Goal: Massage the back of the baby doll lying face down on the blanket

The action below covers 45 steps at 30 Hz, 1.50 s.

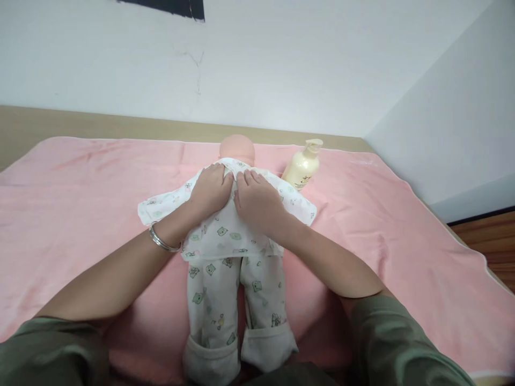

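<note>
A doll (237,147) with a smooth, bare head lies stretched out, its head at the far end; no face shows. It wears a white long-sleeved top (225,233) and matching trousers (215,300) with small green bear prints, the trouser cuffs turned up. My left hand (213,187), below a silver bangle (161,238), lies on the top's upper part near the collar. Beside it my right hand (257,201) rests on the cloth, its fingers fairly flat. Both hands nearly meet at the middle, where the cloth is bunched. The doll's arms are hidden inside the spread sleeves.
A cream pump bottle (301,166) stands tilted in view just right of the doll's shoulder. A pink sheet (402,241) covers the wooden-edged surface (161,124). White walls (281,64) rise behind and at right, with a brown wooden panel (486,236) low on the right.
</note>
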Each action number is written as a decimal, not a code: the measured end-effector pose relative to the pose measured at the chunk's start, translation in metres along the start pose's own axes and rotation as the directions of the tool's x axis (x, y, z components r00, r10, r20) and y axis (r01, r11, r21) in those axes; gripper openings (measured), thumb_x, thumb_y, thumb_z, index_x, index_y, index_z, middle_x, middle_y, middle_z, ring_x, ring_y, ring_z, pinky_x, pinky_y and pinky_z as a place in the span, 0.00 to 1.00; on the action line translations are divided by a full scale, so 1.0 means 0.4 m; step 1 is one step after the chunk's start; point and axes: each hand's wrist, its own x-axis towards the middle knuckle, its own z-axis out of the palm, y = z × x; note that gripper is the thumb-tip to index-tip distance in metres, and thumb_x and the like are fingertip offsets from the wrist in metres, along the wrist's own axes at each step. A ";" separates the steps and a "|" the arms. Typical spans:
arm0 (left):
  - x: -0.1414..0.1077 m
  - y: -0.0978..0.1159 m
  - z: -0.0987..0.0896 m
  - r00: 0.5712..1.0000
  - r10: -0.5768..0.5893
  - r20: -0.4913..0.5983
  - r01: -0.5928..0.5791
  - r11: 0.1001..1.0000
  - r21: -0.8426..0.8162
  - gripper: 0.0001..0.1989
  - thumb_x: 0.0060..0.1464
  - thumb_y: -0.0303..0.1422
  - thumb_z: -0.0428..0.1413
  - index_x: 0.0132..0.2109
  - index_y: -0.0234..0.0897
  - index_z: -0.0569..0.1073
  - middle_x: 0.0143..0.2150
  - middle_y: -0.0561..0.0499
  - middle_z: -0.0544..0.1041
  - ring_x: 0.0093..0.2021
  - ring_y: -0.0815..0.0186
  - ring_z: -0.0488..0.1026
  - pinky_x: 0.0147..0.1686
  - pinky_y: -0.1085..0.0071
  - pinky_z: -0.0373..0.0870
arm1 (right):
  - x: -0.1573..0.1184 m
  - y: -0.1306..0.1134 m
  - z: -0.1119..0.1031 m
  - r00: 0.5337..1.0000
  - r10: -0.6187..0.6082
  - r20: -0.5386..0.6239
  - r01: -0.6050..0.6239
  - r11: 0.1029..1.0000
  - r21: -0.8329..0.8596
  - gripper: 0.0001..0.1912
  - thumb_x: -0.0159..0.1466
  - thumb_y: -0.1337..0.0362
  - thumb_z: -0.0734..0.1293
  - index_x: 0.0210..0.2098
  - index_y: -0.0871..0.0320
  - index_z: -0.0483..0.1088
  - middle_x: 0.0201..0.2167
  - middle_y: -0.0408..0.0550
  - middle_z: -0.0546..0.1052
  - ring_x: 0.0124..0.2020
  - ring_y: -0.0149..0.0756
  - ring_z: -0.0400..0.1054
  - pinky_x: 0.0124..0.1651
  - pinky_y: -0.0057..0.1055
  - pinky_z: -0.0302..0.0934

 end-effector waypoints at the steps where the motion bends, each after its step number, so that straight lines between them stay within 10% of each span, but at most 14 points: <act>1: -0.004 0.002 0.001 1.000 0.009 -0.012 -0.009 1.000 0.013 0.14 0.64 0.35 0.39 0.37 0.38 0.67 0.41 0.39 0.76 0.43 0.53 0.73 0.47 0.56 0.69 | 0.005 0.005 0.001 1.000 0.006 0.015 -0.006 1.000 0.024 0.24 0.72 0.67 0.53 0.60 0.75 0.66 0.59 0.71 0.73 0.63 0.55 0.65 0.69 0.48 0.57; 10: -0.069 0.032 0.023 0.944 0.303 -0.128 -0.282 0.947 0.156 0.16 0.62 0.25 0.39 0.40 0.34 0.71 0.43 0.36 0.76 0.49 0.51 0.71 0.55 0.52 0.68 | 0.074 0.071 0.039 0.985 0.173 -0.002 -0.171 0.970 0.171 0.25 0.72 0.62 0.56 0.60 0.77 0.64 0.62 0.70 0.70 0.65 0.55 0.62 0.70 0.48 0.55; 19: -0.009 0.016 -0.027 0.995 -0.067 0.073 0.072 0.995 -0.071 0.13 0.64 0.36 0.40 0.39 0.38 0.67 0.43 0.41 0.77 0.44 0.54 0.73 0.47 0.58 0.69 | 0.002 -0.007 0.023 0.995 0.024 -0.102 -0.030 0.997 -0.065 0.20 0.73 0.66 0.54 0.55 0.73 0.68 0.54 0.70 0.75 0.57 0.56 0.68 0.62 0.50 0.61; 31: -0.073 0.043 0.008 0.970 0.229 -0.079 -0.220 0.969 0.114 0.17 0.65 0.30 0.37 0.44 0.33 0.71 0.48 0.34 0.75 0.53 0.49 0.70 0.56 0.52 0.67 | 0.075 0.078 0.026 0.989 0.148 0.025 -0.150 0.982 0.118 0.20 0.73 0.64 0.53 0.51 0.71 0.69 0.56 0.67 0.75 0.59 0.53 0.67 0.66 0.47 0.59; 40: -0.008 0.014 -0.020 0.998 -0.016 0.063 0.020 0.998 -0.055 0.12 0.62 0.36 0.41 0.37 0.38 0.65 0.41 0.40 0.76 0.41 0.54 0.72 0.44 0.56 0.69 | 0.011 0.004 0.016 0.996 0.076 -0.038 -0.078 0.996 -0.032 0.21 0.73 0.65 0.52 0.53 0.72 0.68 0.51 0.69 0.76 0.56 0.57 0.68 0.61 0.49 0.62; 45: -0.032 0.035 -0.023 0.999 0.033 0.006 -0.033 0.998 0.053 0.12 0.63 0.33 0.40 0.37 0.37 0.66 0.41 0.39 0.75 0.42 0.53 0.72 0.44 0.56 0.68 | 0.032 0.028 0.017 0.996 0.094 -0.003 -0.093 0.987 0.132 0.16 0.71 0.70 0.53 0.46 0.63 0.70 0.46 0.60 0.78 0.50 0.49 0.71 0.57 0.44 0.65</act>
